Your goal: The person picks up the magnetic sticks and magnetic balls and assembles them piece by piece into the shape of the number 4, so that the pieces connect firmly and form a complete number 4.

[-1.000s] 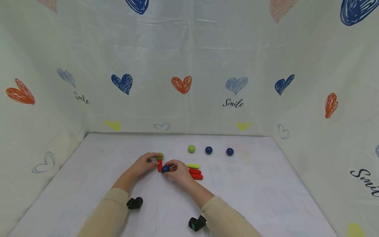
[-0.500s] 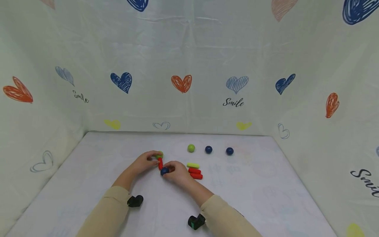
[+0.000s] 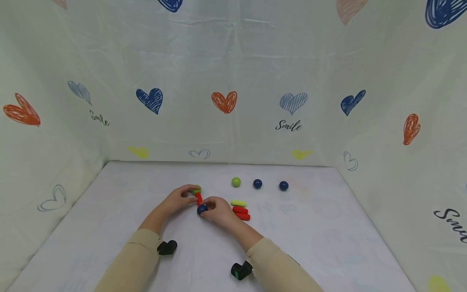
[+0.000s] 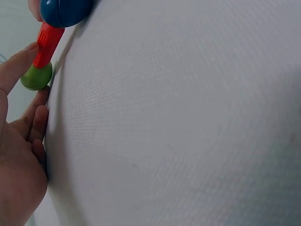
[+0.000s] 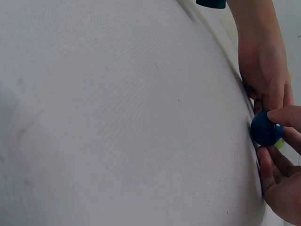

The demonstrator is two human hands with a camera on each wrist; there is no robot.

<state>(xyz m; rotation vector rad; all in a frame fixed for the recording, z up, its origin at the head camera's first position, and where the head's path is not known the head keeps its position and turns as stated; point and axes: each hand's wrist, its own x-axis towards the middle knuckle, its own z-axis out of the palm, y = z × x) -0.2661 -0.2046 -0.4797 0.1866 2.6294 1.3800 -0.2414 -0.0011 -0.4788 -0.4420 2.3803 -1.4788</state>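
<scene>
My left hand holds a green ball and a short red stick that meet end to end. In the left wrist view its thumb presses the red stick, and fingers lie close to the green ball. My right hand pinches a dark blue ball at the stick's near end. The right wrist view shows thumb and fingers around that blue ball, which mostly hides the stick and green ball. Whether ball and stick are joined, I cannot tell.
Just right of my right hand lie a yellow-green stick and two red sticks. Farther back stand a green ball and two blue balls. A heart-printed cloth rises behind the white table.
The blue ball has moved slightly left, from beside the red stick's near end to directly against it. The red stick has tilted, its near end swinging right. Both hands keep their holds.
</scene>
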